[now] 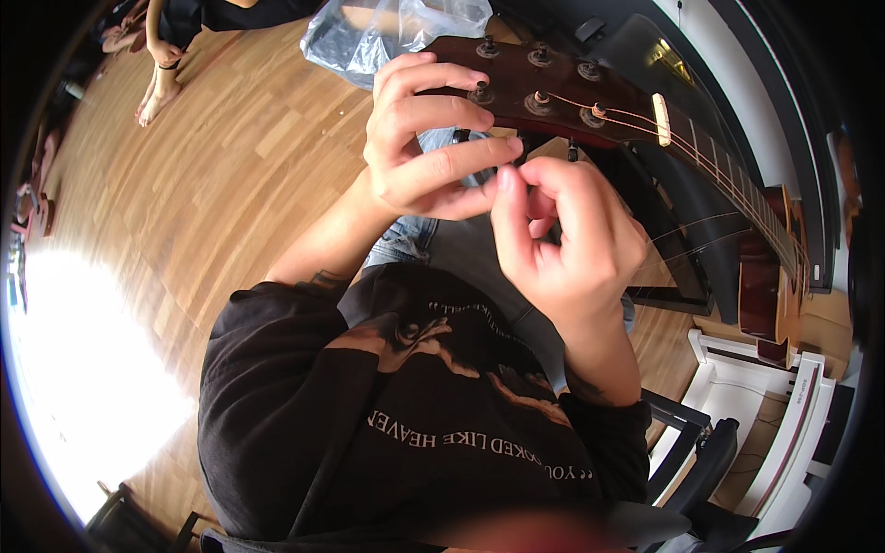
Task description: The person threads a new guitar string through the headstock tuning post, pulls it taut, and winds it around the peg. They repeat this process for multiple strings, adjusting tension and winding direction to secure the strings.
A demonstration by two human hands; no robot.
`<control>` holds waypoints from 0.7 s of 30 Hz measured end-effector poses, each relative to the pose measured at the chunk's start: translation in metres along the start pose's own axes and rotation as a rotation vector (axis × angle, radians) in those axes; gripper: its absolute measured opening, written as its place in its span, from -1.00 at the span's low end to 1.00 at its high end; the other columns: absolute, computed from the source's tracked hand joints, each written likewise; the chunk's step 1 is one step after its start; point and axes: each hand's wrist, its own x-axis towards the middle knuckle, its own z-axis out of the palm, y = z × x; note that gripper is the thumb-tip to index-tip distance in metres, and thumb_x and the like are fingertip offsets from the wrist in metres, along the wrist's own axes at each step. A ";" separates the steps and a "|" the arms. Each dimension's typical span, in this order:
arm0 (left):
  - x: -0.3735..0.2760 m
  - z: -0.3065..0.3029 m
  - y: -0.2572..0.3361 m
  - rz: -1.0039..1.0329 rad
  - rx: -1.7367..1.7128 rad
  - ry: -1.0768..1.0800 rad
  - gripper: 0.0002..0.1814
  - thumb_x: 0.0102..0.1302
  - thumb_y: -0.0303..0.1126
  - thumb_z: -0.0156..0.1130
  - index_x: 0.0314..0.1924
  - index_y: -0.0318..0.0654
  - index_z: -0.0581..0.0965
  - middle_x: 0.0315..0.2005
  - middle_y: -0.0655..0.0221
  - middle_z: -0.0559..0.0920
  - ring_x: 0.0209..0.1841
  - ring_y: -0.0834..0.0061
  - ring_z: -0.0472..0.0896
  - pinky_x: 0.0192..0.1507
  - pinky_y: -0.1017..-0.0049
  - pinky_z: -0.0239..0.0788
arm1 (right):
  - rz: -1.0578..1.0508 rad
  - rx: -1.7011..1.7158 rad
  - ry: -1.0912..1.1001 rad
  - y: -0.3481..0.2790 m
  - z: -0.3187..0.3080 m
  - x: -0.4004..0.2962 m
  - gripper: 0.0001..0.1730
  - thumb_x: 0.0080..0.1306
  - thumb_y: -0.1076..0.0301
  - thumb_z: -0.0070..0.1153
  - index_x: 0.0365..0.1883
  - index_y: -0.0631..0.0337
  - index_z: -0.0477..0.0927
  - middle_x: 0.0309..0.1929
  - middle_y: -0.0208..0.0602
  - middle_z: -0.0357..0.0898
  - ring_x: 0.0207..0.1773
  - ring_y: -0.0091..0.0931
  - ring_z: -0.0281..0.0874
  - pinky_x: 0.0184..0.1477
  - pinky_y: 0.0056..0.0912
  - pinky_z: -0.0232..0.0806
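An acoustic guitar's dark headstock lies across the upper middle, with tuning posts and washers on its face. Two bronze strings run from their posts over the pale nut along the fretboard. The fingers of my left hand reach over the headstock's near edge, by an unwound post. Its thumb meets the fingertips of my right hand, whose thumb and index pinch together just below the headstock. What lies between them is hidden. Thin loose strings curve from behind my right hand towards the guitar body.
A clear plastic bag lies beyond the headstock on the wood floor. Another person's bare foot shows at upper left. A white digital piano stands at lower right, near a black padded seat. Bright light washes out the left.
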 end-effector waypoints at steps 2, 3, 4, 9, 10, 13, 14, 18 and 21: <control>0.000 0.000 -0.002 0.029 -0.004 -0.015 -0.73 -0.02 -0.29 0.55 -0.23 0.10 0.78 -0.25 0.49 0.58 -0.02 0.22 0.65 0.09 0.15 0.38 | 0.008 0.011 -0.019 0.000 -0.003 0.001 -0.79 0.22 0.47 0.32 -0.16 0.19 0.68 -0.55 -0.43 0.53 -0.67 -0.53 0.48 -0.63 -0.49 0.33; 0.001 0.001 -0.007 0.059 -0.003 -0.019 -0.71 -0.04 -0.30 0.54 -0.23 0.10 0.78 -0.26 0.50 0.57 -0.02 0.22 0.65 0.09 0.15 0.38 | -0.023 -0.046 -0.051 0.003 -0.006 0.001 -0.80 0.22 0.47 0.32 -0.16 0.20 0.67 -0.54 -0.43 0.55 -0.67 -0.54 0.49 -0.62 -0.49 0.33; 0.001 0.001 -0.009 0.090 -0.003 -0.023 -0.70 -0.05 -0.31 0.54 -0.22 0.11 0.78 -0.26 0.50 0.57 -0.02 0.22 0.65 0.08 0.15 0.38 | -0.025 -0.067 -0.074 0.003 -0.009 0.003 -0.81 0.23 0.46 0.32 -0.17 0.22 0.67 -0.55 -0.43 0.56 -0.67 -0.56 0.49 -0.62 -0.50 0.34; -0.010 0.013 -0.007 0.005 -0.059 0.167 -0.86 -0.02 -0.34 0.54 -0.44 0.02 0.70 -0.17 0.38 0.51 0.01 0.16 0.68 0.19 0.04 0.38 | 0.047 -0.027 -0.057 -0.004 -0.003 -0.004 -0.79 0.25 0.43 0.38 -0.18 0.32 0.69 -0.63 -0.41 0.58 -0.71 -0.57 0.49 -0.65 -0.52 0.35; -0.010 0.011 -0.003 -0.002 -0.035 0.141 -0.85 -0.02 -0.33 0.55 -0.43 0.02 0.70 -0.17 0.38 0.51 0.00 0.15 0.68 0.22 0.03 0.37 | 0.023 -0.040 -0.024 -0.003 0.000 -0.006 -0.79 0.26 0.43 0.37 -0.18 0.33 0.68 -0.62 -0.41 0.59 -0.71 -0.57 0.50 -0.64 -0.53 0.35; -0.010 0.009 0.003 -0.017 0.011 0.091 -0.81 -0.02 -0.28 0.59 -0.40 0.01 0.70 -0.19 0.38 0.52 -0.01 0.13 0.69 0.27 -0.01 0.35 | 0.012 -0.036 0.042 -0.004 0.008 -0.011 -0.78 0.26 0.45 0.37 -0.18 0.37 0.68 -0.65 -0.44 0.55 -0.71 -0.61 0.47 -0.65 -0.57 0.30; -0.011 0.009 0.002 -0.015 0.018 0.093 -0.79 -0.02 -0.24 0.61 -0.41 0.00 0.70 -0.19 0.38 0.52 0.00 0.13 0.69 0.28 -0.02 0.35 | 0.041 0.001 0.044 -0.006 0.008 -0.012 -0.77 0.25 0.46 0.38 -0.16 0.38 0.69 -0.69 -0.47 0.50 -0.72 -0.64 0.43 -0.65 -0.59 0.26; -0.011 0.007 -0.001 0.028 0.039 0.063 -0.72 0.00 -0.15 0.64 -0.37 -0.03 0.71 -0.20 0.40 0.53 0.01 0.12 0.70 0.28 -0.05 0.35 | 0.108 0.055 -0.037 -0.008 0.001 -0.012 -0.75 0.25 0.46 0.38 -0.12 0.36 0.69 -0.66 -0.49 0.50 -0.71 -0.67 0.42 -0.65 -0.60 0.26; -0.008 0.014 0.003 -0.025 -0.009 0.158 -0.73 0.02 -0.16 0.64 -0.34 -0.03 0.71 -0.19 0.41 0.55 0.01 0.12 0.70 0.27 -0.05 0.36 | 0.093 0.048 -0.075 -0.005 -0.003 -0.007 -0.72 0.27 0.42 0.35 -0.07 0.32 0.68 -0.58 -0.46 0.60 -0.68 -0.63 0.51 -0.63 -0.57 0.34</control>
